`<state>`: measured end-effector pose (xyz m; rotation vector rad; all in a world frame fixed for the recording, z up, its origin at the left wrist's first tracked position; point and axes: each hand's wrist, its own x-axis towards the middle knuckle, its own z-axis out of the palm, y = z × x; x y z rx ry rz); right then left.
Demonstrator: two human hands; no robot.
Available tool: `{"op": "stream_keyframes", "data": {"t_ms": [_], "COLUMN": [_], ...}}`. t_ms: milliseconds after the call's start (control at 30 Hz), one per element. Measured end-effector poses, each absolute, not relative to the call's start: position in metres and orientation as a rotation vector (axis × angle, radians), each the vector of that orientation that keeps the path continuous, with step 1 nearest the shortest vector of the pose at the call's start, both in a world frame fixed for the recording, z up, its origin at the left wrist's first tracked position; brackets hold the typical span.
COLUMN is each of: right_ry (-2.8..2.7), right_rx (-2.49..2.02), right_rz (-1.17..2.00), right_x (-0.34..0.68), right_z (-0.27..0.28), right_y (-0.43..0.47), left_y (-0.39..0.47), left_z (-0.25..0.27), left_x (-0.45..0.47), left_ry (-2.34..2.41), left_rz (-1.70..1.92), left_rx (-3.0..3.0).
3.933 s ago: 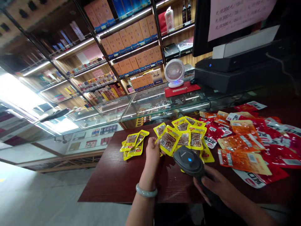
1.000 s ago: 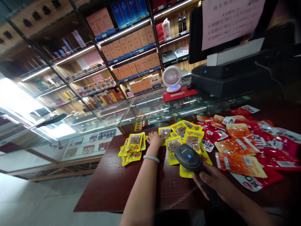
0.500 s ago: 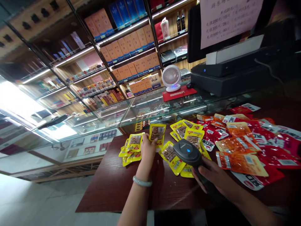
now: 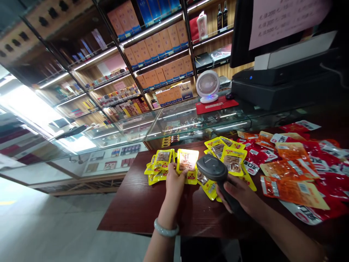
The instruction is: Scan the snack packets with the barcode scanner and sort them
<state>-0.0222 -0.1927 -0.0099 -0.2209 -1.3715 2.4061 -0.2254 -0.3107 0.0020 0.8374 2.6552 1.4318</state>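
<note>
My left hand pinches a yellow snack packet, whose face is lit brightly. Just left of it lies a small pile of similar yellow packets. In my right hand is a dark handheld barcode scanner, its head tilted toward the lit packet. Behind and under the scanner spreads a second heap of yellow packets, partly hidden by it.
Orange packets and red packets cover the right side of the brown table. Beyond stand a glass display counter, a small white fan and a black monitor. Shelves of boxes line the wall.
The packet in my left hand has become brightly lit, and the blue light on the scanner no longer shows. The scanner sits closer to the packet. The whole view has shifted slightly.
</note>
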Motion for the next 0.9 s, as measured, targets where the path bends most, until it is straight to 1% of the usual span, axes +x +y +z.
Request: {"op": "stream_keyframes", "data": {"t_ms": [133,267,367,433,567,633,767,900], "right_ry": [-1.409,-1.432,-1.414,-1.386,-1.346,-1.333,-1.326,-1.326], "right_rx": [-0.275,-0.296,-0.319,-0.358,-0.412,-0.448,-0.496,-0.493], "right_rz": [2.406,2.419,2.433,2.441,2.414,2.408,2.41,2.418], "right_x": [-0.019,-0.015,-0.011,-0.008,-0.002,0.001,0.008,0.014], "right_z": [-0.012,-0.014,-0.015,-0.014,-0.009,-0.008,-0.01,-0.017], "right_y": [-0.194,-0.196,-0.196,-0.195,-0.192,-0.191,-0.189,-0.19], "left_y": [-0.32,-0.335,-0.343,-0.341,-0.32,-0.306,-0.286,-0.278], "left_z": [0.002,0.021,0.037,0.039,0.02,0.008,-0.004,-0.006], "left_x": [-0.243,-0.277,-0.288,-0.281,-0.242,-0.222,-0.203,-0.206], "left_ry": [2.718,2.884,3.226,3.341,2.983,2.869,2.835,2.782], "left_rz": [1.47,1.488,1.313,1.133,0.827,0.663,0.433,0.395], "left_rx": [0.682,0.518,0.604,0.742,1.181,1.296,1.28,1.202]}}
